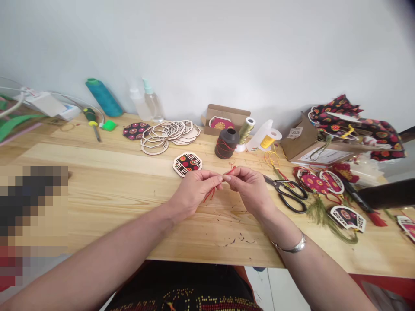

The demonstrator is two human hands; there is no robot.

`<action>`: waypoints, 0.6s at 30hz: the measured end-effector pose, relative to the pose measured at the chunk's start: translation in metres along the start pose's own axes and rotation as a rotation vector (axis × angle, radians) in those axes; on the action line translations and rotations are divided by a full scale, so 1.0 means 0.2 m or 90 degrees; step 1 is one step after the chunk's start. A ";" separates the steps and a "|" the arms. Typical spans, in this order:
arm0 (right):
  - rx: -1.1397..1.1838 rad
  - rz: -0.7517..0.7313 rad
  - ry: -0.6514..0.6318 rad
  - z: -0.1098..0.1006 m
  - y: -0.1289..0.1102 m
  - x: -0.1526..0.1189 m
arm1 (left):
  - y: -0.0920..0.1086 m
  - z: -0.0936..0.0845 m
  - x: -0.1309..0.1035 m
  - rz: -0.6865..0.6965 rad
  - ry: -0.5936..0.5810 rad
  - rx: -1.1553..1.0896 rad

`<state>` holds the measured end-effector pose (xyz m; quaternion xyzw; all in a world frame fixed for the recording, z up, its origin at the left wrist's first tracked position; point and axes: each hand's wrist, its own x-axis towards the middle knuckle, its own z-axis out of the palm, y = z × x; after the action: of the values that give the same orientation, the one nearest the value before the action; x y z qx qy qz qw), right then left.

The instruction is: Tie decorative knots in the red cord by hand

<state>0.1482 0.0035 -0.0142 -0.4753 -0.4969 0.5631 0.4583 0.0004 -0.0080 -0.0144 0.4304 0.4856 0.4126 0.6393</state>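
Note:
Fine red cord [210,195] hangs below the fingertips of my left hand [197,190], which is closed in a pinch on it. My right hand [247,185] pinches the same red cord, and a bit of it shows above the fingers. The fingertips of both hands meet over the wooden table. Just behind my left hand lies a patterned ornament [187,164] with a pale lattice frame. A dark spool [226,144] wound with red thread stands behind the hands. Black-handled scissors [292,195] lie right of my right hand, their blades partly hidden.
Pale wooden frames [168,134] are piled at the back. Gold thread [246,131] and yellow thread [268,139] stand near an open cardboard box [300,142] with patterned cloth. Tasselled ornaments [346,217] lie at the right. A teal spool [104,98] and screwdriver [92,123] are back left.

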 end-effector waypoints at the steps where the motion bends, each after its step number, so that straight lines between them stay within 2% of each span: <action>1: -0.010 -0.007 0.001 0.00 0.00 0.00 | 0.00 0.00 0.00 -0.002 0.001 -0.003; 10: -0.191 -0.076 0.007 -0.03 -0.02 0.01 | 0.01 -0.01 -0.01 0.000 -0.011 0.006; 18: -0.336 -0.150 0.057 -0.06 -0.01 0.02 | 0.02 -0.01 -0.01 0.069 0.055 0.137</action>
<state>0.1605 0.0083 -0.0128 -0.5417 -0.6574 0.3358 0.4021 -0.0031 -0.0082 -0.0105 0.5041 0.5300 0.4101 0.5449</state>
